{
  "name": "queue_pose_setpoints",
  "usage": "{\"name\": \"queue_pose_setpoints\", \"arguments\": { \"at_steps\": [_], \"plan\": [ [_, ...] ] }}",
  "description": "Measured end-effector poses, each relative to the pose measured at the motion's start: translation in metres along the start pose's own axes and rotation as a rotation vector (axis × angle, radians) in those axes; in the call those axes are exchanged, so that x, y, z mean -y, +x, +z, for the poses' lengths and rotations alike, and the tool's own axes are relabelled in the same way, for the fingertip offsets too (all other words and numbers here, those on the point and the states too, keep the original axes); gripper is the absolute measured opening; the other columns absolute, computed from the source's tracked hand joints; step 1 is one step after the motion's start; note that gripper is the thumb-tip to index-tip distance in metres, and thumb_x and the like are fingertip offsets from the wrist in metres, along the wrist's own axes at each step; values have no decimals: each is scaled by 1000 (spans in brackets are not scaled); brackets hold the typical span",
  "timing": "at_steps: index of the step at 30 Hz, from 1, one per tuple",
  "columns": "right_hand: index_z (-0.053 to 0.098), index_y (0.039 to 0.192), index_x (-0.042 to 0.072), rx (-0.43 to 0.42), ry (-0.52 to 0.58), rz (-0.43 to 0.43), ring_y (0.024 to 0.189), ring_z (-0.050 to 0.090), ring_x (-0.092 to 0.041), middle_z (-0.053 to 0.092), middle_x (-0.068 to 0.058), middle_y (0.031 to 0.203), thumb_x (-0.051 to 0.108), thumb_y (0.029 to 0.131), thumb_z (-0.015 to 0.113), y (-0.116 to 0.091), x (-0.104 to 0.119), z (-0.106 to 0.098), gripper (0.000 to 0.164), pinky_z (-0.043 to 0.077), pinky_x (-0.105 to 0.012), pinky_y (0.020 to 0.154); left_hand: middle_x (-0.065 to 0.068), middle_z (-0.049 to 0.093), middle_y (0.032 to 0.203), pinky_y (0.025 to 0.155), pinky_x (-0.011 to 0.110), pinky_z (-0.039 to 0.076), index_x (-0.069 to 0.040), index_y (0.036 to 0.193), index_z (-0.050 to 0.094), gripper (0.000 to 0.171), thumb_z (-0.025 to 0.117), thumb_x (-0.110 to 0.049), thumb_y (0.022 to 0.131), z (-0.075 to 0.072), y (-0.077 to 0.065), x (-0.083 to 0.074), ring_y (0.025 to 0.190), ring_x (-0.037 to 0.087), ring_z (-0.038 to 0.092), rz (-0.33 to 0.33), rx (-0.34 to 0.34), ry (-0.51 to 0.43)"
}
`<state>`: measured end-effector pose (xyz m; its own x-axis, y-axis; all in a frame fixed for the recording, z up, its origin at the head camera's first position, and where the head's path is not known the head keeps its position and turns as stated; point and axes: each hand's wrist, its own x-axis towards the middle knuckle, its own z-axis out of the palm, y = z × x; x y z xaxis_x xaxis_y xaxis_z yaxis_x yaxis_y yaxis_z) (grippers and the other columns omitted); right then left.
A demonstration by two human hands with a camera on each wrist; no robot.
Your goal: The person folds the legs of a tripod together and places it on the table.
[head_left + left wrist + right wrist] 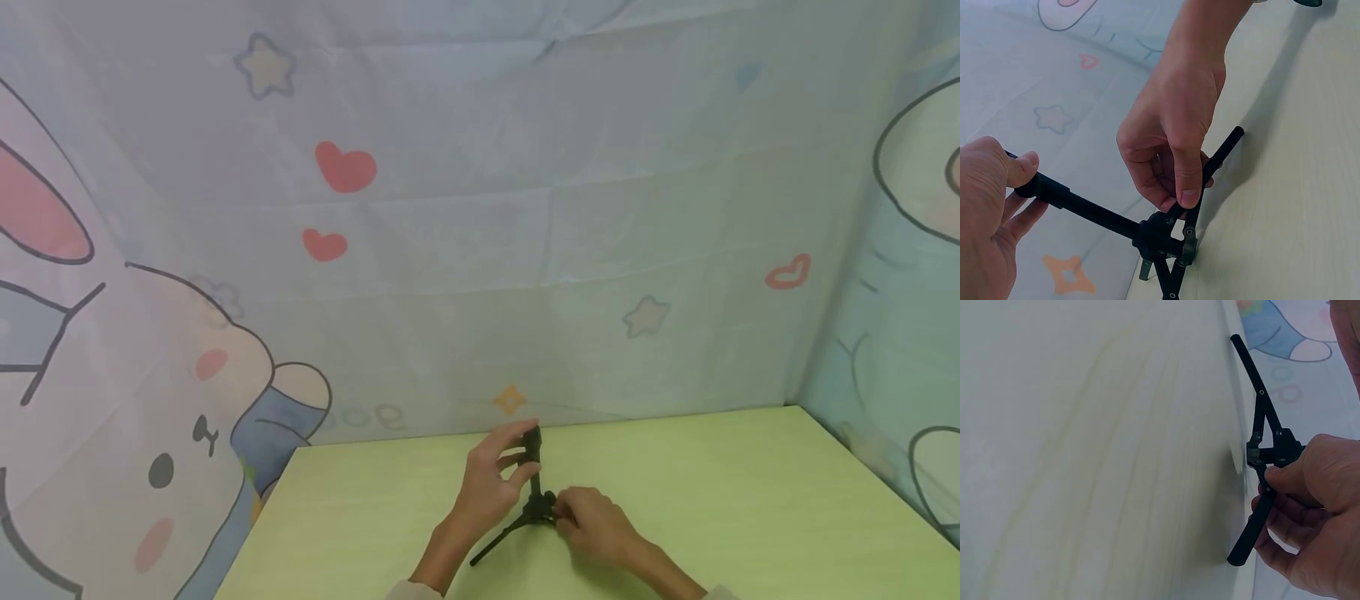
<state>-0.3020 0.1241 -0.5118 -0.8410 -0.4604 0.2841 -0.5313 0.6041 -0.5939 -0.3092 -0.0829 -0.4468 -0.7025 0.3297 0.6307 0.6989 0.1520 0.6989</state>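
Black, slim-legged, hard-looking tripod (pixel 537 507) should be light, stiff: left-hand grip (pixel 487 482) grasps upper post (pixel 1055 192), right-hand grip (pixel 597 527) pinches right leg (pixel 1250 531), sound holds.

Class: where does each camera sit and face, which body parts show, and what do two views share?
Head: on the head, facing forward and down over tripod, table and backdrop; left hand and right hand show.
Left wrist: on that wrist, facing the tripod; left hand at left, right hand near middle.
Right wrist: on that wrist, facing the tripod's legs; right hand at right, more skin above.
Both wrist views share the tripod and right hand.
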Motion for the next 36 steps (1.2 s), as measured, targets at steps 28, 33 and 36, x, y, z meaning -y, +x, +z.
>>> {"name": "queue_pose_setpoints", "arguments": {
  "at_steps": [28,33,36],
  "plan": [
    [70,92,5,-227,59,8,76,65,-11,70,2,87,-3,91,74,6,17,-2,9,52,-26,64,5,61,140,94,34,58,-16,144,59,59,75,4,92,-3,2,-7,118,30,66,7,18,21],
    [71,92,5,-253,93,-23,78,67,-11,71,2,88,-4,90,75,6,18,-3,10,55,-26,66,7,61,139,94,33,58,-15,144,59,58,75,4,91,-3,2,-9,118,30,66,2,21,29],
    [72,92,4,-231,84,-61,77,67,-11,72,1,87,-4,90,76,6,18,-8,9,56,-26,67,8,62,139,94,33,57,-14,144,59,57,75,4,92,-4,3,-10,118,29,65,-4,22,26]
  ]
}}
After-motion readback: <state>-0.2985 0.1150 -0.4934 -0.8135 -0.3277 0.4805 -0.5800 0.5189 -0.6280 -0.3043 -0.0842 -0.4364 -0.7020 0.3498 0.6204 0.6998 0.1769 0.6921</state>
